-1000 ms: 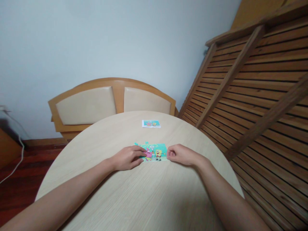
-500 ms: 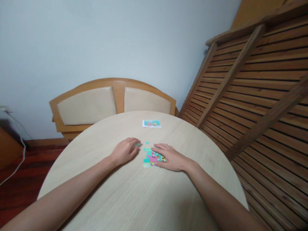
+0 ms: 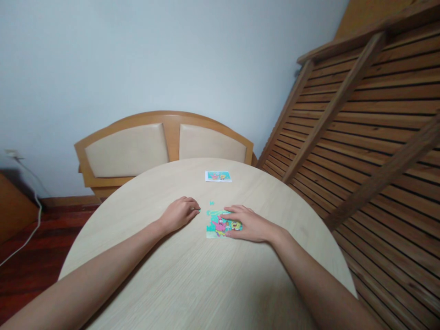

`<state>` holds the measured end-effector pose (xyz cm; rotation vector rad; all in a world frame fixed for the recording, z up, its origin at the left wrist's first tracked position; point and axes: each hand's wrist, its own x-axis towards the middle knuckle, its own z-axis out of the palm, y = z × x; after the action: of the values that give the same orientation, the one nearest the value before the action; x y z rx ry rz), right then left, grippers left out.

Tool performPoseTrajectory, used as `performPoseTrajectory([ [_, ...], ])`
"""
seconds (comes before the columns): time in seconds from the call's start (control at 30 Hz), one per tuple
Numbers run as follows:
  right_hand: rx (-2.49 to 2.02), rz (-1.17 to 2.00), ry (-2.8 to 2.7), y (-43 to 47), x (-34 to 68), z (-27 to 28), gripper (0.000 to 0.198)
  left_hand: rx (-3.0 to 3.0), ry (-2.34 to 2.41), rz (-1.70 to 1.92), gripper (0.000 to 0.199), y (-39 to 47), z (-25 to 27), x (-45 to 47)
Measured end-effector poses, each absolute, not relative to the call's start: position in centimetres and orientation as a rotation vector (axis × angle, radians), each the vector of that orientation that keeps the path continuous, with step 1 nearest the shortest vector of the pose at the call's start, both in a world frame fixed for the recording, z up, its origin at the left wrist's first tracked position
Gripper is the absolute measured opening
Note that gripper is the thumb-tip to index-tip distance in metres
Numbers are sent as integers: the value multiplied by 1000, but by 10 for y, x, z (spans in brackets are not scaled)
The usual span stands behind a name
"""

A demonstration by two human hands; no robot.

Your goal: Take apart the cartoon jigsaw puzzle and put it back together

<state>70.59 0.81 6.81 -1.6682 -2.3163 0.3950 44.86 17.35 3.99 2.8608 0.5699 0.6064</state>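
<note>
A partly assembled jigsaw puzzle (image 3: 218, 227) with a pink starfish and a yellow sponge character lies on the table, its left edge jagged. My right hand (image 3: 252, 224) rests over the puzzle's right side, fingers and thumb spread apart on it. To the left of the puzzle, my left hand (image 3: 178, 214) is closed in a pinch on a small teal puzzle piece (image 3: 199, 209), mostly hidden by the fingertips. One loose teal puzzle piece (image 3: 211, 203) sits just above the puzzle's upper left corner.
A printed picture sheet (image 3: 219, 176) with the same characters lies farther back on the round wooden table (image 3: 165, 279). Behind stands a padded headboard (image 3: 173, 137) against the wall. A slatted wooden frame (image 3: 371, 123) leans at the right. A white cable (image 3: 37, 215) hangs at the left.
My left fingertips have closed round the teal piece, which showed more between them before. My right hand has shifted slightly right, uncovering more of the yellow character.
</note>
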Motion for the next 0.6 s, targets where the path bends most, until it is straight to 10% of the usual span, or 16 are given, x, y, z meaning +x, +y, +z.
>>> performPoseTrajectory([
  [0.6, -1645, 356, -2302, 10, 708, 64, 61, 1996, 370, 580, 30, 152, 31, 461],
])
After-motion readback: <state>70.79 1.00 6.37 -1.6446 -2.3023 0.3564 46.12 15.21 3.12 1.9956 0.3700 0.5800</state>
